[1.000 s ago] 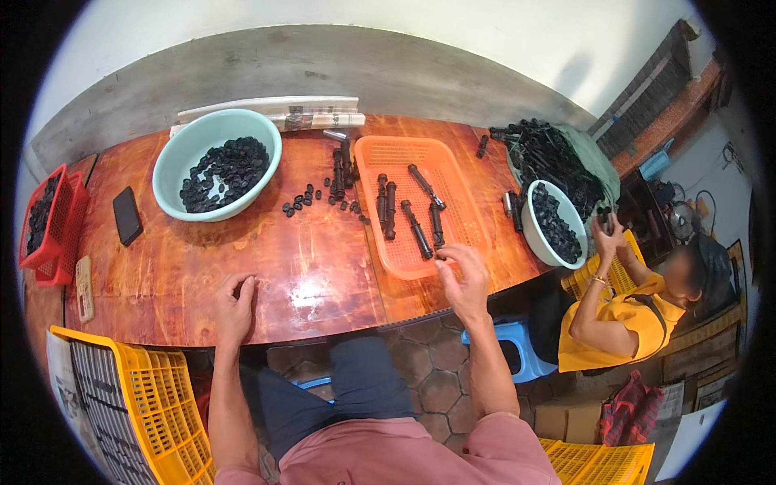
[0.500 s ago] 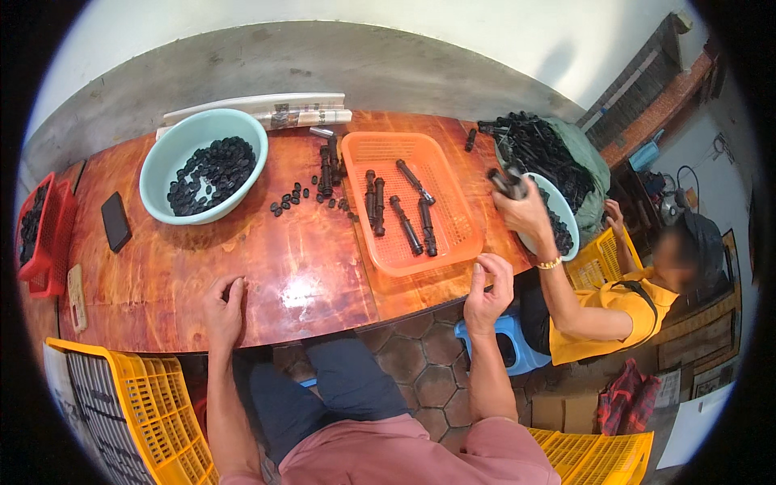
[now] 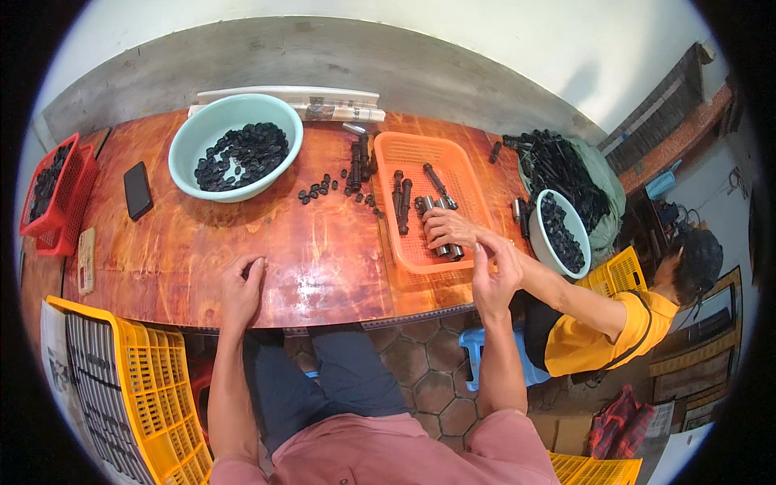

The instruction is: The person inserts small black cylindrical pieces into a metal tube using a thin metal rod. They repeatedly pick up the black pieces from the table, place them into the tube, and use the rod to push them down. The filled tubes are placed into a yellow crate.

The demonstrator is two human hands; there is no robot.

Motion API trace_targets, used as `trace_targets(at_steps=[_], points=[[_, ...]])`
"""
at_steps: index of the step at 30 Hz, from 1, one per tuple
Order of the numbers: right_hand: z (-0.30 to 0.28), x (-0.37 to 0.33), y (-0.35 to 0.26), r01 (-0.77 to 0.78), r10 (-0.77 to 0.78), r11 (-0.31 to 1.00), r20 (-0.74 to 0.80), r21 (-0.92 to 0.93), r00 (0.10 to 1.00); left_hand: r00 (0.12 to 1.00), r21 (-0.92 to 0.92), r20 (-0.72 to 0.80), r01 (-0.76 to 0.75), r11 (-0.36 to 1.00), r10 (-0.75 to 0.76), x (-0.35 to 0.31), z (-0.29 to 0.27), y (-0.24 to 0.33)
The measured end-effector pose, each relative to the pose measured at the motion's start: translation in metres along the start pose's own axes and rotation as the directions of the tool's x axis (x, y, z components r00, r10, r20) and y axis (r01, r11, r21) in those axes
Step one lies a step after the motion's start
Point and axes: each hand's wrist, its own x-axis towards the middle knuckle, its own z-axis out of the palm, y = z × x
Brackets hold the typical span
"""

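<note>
My left hand (image 3: 241,289) rests at the table's front edge, thumb apart from the loosely bent fingers, with nothing visible in it. Beyond the near right corner of the orange basket (image 3: 473,174), my right hand (image 3: 496,283) is raised with fingers loosely bent and apart, empty. It overlaps a co-worker's forearm in the picture. The co-worker's hand (image 3: 449,229) reaches into the basket over several dark tubes with shiny metal ends, partly hiding them. Two black tubes (image 3: 402,206) lie in the basket's left part, and another tube (image 3: 439,185) slants farther back.
A pale blue basin (image 3: 187,166) of small black caps stands back left, near a phone (image 3: 138,191) and red baskets (image 3: 78,194). Loose caps and upright tubes are left of the orange basket. At right are a smaller basin (image 3: 537,234) and a green sack (image 3: 613,187) of black parts.
The co-worker's hand has moved left from beside the small basin into the orange basket, carrying tubes. My view has shifted slightly; my hands stay near the table's front edge, empty.
</note>
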Motion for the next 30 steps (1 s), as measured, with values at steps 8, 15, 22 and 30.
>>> trace_targets(at_steps=[8, 15, 22, 30], points=[[0.017, 0.032, 0.006, -0.063, 0.063, 0.998, 0.259, -0.007, 0.964, 1.0, -0.093, 0.002, 0.017, 0.996, -0.017, 0.001, 0.0, -0.013], [0.037, 0.053, 0.046, -0.177, 0.482, 0.842, 0.563, -0.509, 0.672, 1.0, -0.103, -0.003, 0.008, 0.995, -0.009, 0.0, -0.002, -0.012], [0.067, 0.046, 0.104, -0.063, 0.65, 0.68, 0.562, -0.73, 0.511, 0.999, -0.088, 0.038, 0.02, 0.996, -0.017, 0.003, 0.001, -0.012], [0.087, 0.049, 0.091, -0.001, 0.657, 0.655, 0.569, -0.756, 0.495, 0.998, -0.065, -0.018, -0.056, 0.996, 0.055, 0.005, 0.0, -0.022]])
